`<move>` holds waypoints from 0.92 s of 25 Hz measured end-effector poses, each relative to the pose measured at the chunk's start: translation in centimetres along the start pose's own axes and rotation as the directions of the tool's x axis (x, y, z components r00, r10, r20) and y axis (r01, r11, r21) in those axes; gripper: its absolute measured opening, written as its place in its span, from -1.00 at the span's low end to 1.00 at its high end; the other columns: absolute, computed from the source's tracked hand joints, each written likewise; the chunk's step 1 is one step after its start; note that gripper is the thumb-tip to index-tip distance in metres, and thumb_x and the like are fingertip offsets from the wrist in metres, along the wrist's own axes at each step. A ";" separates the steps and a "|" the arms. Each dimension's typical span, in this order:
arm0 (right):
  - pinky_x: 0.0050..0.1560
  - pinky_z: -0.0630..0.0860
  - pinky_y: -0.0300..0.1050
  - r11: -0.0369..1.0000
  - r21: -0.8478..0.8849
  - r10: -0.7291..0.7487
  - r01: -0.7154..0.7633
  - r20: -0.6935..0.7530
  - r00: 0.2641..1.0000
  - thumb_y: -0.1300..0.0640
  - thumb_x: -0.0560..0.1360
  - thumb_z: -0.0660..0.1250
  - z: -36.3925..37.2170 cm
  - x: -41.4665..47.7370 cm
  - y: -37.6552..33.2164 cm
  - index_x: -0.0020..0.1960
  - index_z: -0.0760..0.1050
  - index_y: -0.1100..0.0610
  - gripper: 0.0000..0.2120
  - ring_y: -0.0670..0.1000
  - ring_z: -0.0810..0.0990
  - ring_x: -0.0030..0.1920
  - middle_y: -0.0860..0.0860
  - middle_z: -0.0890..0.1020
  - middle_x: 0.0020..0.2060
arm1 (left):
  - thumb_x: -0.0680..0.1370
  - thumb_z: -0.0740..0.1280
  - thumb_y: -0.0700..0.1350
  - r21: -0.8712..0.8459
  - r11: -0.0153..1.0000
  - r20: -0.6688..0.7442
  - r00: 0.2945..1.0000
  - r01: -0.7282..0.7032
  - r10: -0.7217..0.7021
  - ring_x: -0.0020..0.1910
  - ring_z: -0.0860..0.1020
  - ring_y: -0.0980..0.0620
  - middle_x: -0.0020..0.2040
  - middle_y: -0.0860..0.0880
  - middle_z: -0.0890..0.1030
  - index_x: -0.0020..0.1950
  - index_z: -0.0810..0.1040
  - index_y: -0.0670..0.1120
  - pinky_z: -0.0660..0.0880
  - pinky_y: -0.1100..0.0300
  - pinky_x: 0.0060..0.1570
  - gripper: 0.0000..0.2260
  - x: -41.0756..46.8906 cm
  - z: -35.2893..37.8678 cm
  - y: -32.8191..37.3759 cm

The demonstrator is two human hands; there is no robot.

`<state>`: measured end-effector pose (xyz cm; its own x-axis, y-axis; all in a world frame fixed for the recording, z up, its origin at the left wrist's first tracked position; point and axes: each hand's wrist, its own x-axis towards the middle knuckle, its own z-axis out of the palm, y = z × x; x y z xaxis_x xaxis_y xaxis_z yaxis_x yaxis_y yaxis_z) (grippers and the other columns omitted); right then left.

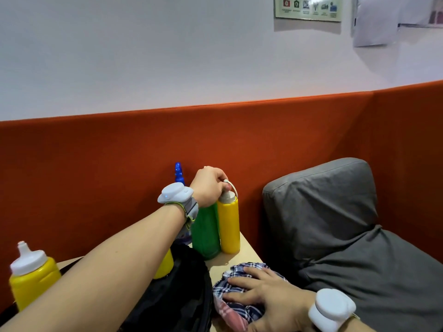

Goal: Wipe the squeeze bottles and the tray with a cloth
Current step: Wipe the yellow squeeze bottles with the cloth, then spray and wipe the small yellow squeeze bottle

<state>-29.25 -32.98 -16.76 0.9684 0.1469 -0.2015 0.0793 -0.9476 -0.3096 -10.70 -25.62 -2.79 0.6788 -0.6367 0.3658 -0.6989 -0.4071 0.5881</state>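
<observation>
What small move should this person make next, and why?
Probably lift the tall yellow bottle toward the cloth: the left hand grips its cap, while the right hand rests on the cloth, touching no bottle.

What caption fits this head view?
Left hand grips the tall yellow bottle at its cap; right hand rests on the plaid cloth beside the tray.

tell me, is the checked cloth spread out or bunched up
Bunched up: the checked cloth lies crumpled in folds under the right hand.
</observation>
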 end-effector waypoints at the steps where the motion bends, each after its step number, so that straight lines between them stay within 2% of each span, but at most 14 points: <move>1: 0.47 -0.22 0.07 1.000 0.007 -0.006 0.006 -0.002 1.000 -0.71 0.04 -0.17 0.0 0.4 0.3 0.08 -0.01 -0.72 -0.41 -0.14 -0.18 0.52 -0.37 0.01 0.51 | 0.46 0.45 -0.22 0.020 1.000 0.009 1.000 0.002 -0.002 -0.06 0.62 -0.09 -0.17 -0.12 0.67 -0.14 0.65 -0.12 0.55 -0.03 0.11 -0.98 0.5 0.3 -0.2; 3: 0.47 -0.21 0.07 1.000 0.013 -0.017 0.017 -0.010 1.000 -0.70 0.07 -0.16 -0.1 0.9 0.5 0.09 0.03 -0.72 -0.43 -0.14 -0.17 0.53 -0.38 0.02 0.50 | 0.45 0.46 -0.20 0.061 0.998 -0.003 1.000 0.019 -0.019 0.08 0.60 -0.15 -0.08 -0.15 0.69 -0.12 0.67 -0.10 0.45 -0.09 0.25 -0.97 1.3 0.7 -0.6; 4: 0.48 -0.21 0.06 1.000 0.017 -0.019 0.019 -0.011 1.000 -0.68 0.14 -0.09 -0.1 1.0 0.5 0.15 0.05 -0.69 -0.44 -0.15 -0.17 0.53 -0.39 0.03 0.50 | 0.45 0.46 -0.18 0.080 0.996 -0.013 1.000 0.029 -0.028 0.11 0.58 -0.16 -0.07 -0.15 0.69 -0.11 0.68 -0.10 0.42 -0.11 0.29 -0.96 1.6 0.8 -0.7; 7: 0.50 -0.24 0.11 0.999 0.049 0.008 -0.007 -0.016 1.000 -0.42 0.42 0.19 -0.3 1.4 0.4 0.36 0.14 -0.51 -0.47 -0.14 -0.17 0.53 -0.39 0.05 0.50 | 0.46 0.47 -0.13 0.099 0.994 -0.034 0.999 0.042 -0.039 0.08 0.59 -0.13 -0.06 -0.13 0.68 -0.07 0.68 -0.09 0.43 -0.08 0.28 -0.91 1.6 0.7 -0.9; 11: 0.50 -0.25 0.10 0.999 0.035 0.022 -0.022 -0.024 0.999 -0.35 0.43 0.29 -0.1 1.9 0.2 0.40 0.15 -0.44 -0.40 -0.15 -0.17 0.53 -0.41 0.04 0.49 | 0.46 0.48 -0.16 0.086 0.996 -0.032 0.999 -0.018 0.021 0.10 0.59 -0.06 0.02 -0.12 0.68 0.17 0.63 -0.15 0.43 0.05 0.31 -0.71 0.4 0.3 -1.0; 14: 0.50 -0.23 0.14 0.999 0.038 0.024 -0.023 -0.022 0.999 -0.32 0.39 0.35 -0.4 1.9 -0.2 0.42 0.19 -0.40 -0.36 -0.11 -0.17 0.53 -0.38 0.05 0.50 | 0.45 0.48 -0.20 0.030 0.998 -0.032 0.998 -0.048 0.048 0.07 0.63 -0.01 0.03 -0.12 0.69 0.22 0.60 -0.18 0.51 0.14 0.20 -0.66 -0.6 -0.4 -0.9; 17: 0.51 -0.20 0.17 0.998 0.045 0.037 -0.036 -0.025 0.999 -0.28 0.37 0.40 -0.9 1.8 -0.9 0.43 0.21 -0.35 -0.31 -0.06 -0.16 0.55 -0.33 0.06 0.51 | 0.45 0.48 -0.20 -0.010 0.999 -0.066 0.997 -0.048 0.047 -0.09 0.67 -0.01 -0.09 -0.12 0.71 0.07 0.65 -0.18 0.61 0.08 0.05 -0.80 -1.8 -1.9 -0.3; 20: 0.52 -0.13 0.16 0.999 0.014 0.043 -0.042 -0.029 0.999 -0.23 0.35 0.45 -1.2 1.4 -2.1 0.46 0.22 -0.27 -0.25 -0.01 -0.12 0.56 -0.27 0.07 0.53 | 0.48 0.44 -0.23 -0.027 0.998 -0.047 0.997 -0.054 0.053 -0.29 0.68 -0.15 -0.24 -0.18 0.69 -0.10 0.64 -0.20 0.66 -0.03 -0.22 -0.95 -4.0 -3.9 1.1; 22: 0.53 -0.03 0.08 0.999 -0.020 0.030 -0.031 -0.040 0.999 -0.17 0.36 0.48 -1.8 0.8 -3.2 0.46 0.27 -0.20 -0.26 -0.01 -0.02 0.55 -0.18 0.11 0.54 | 0.49 0.43 -0.20 -0.005 0.999 -0.037 0.998 -0.054 0.054 -0.37 0.66 -0.16 -0.25 -0.19 0.68 -0.13 0.63 -0.20 0.64 0.04 -0.37 -0.94 -5.6 -5.5 1.9; 23: 0.53 0.02 0.03 0.999 -0.026 0.028 -0.029 -0.043 0.999 -0.15 0.36 0.49 -2.2 0.4 -3.9 0.46 0.30 -0.17 -0.28 -0.01 0.04 0.54 -0.15 0.13 0.54 | 0.48 0.44 -0.16 0.033 0.998 -0.040 0.997 -0.061 0.062 -0.36 0.64 -0.12 -0.24 -0.17 0.69 -0.14 0.65 -0.17 0.62 0.08 -0.35 -0.92 -6.3 -6.4 2.1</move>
<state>-28.63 -29.79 -13.61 0.9795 0.1084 -0.1698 0.0577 -0.9585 -0.2791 -15.02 -18.26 0.73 0.6425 -0.6343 0.4299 -0.7459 -0.3893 0.5404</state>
